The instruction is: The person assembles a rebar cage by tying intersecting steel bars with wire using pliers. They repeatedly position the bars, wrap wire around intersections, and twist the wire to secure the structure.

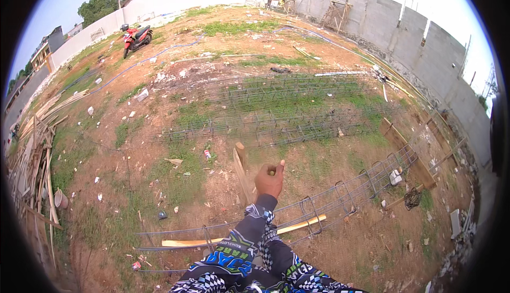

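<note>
Head view: curled left hand (269, 181) near a wooden stake (241, 175), patterned sleeve (238, 248) above a rebar cage (311, 216); red motorbike (137, 39) and grey block wall (380, 23) in the background.

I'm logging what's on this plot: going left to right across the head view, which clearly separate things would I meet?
Pale bucket → red motor scooter → red-and-white wrapper → wooden stake → left hand → whitish chunk → dark wire coil.
</note>
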`<control>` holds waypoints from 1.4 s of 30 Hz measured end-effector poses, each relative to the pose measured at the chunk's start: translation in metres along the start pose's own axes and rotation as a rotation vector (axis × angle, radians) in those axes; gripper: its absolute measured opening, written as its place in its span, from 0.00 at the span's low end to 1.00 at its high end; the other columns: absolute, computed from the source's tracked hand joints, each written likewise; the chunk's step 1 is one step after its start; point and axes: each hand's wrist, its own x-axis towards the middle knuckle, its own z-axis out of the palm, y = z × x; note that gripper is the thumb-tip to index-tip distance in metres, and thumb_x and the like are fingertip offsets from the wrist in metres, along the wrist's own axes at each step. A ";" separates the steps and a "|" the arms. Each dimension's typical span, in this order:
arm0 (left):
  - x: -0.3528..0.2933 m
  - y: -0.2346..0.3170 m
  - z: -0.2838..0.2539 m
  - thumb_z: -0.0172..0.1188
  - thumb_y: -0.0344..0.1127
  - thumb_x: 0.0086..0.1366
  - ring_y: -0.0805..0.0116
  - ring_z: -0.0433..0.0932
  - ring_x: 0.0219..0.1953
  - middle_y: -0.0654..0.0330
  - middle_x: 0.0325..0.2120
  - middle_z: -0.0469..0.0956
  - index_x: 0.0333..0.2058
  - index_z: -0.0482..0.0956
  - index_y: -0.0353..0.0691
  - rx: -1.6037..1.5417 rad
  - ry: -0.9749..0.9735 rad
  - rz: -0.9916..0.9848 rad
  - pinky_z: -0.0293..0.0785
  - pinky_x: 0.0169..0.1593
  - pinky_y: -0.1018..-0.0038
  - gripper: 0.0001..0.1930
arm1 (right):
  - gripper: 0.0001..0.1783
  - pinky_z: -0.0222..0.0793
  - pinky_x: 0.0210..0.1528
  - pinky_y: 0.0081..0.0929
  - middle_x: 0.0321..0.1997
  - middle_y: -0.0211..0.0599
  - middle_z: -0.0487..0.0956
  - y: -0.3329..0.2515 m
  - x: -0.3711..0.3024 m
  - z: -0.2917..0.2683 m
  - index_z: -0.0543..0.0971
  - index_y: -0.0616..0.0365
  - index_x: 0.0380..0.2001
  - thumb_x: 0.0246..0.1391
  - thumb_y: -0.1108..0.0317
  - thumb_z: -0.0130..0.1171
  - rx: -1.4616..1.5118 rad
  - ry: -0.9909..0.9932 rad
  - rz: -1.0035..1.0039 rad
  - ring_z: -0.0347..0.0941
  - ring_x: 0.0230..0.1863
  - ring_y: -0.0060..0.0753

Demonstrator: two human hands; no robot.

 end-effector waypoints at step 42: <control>0.062 -0.001 -0.023 0.65 0.43 0.62 0.78 0.66 0.15 0.66 0.12 0.70 0.18 0.72 0.38 -0.312 -0.996 -0.106 0.63 0.21 0.77 0.19 | 0.36 0.69 0.53 0.30 0.53 0.35 0.74 -0.056 0.088 -0.013 0.68 0.62 0.55 0.44 0.65 0.71 -0.212 -0.868 0.311 0.71 0.54 0.30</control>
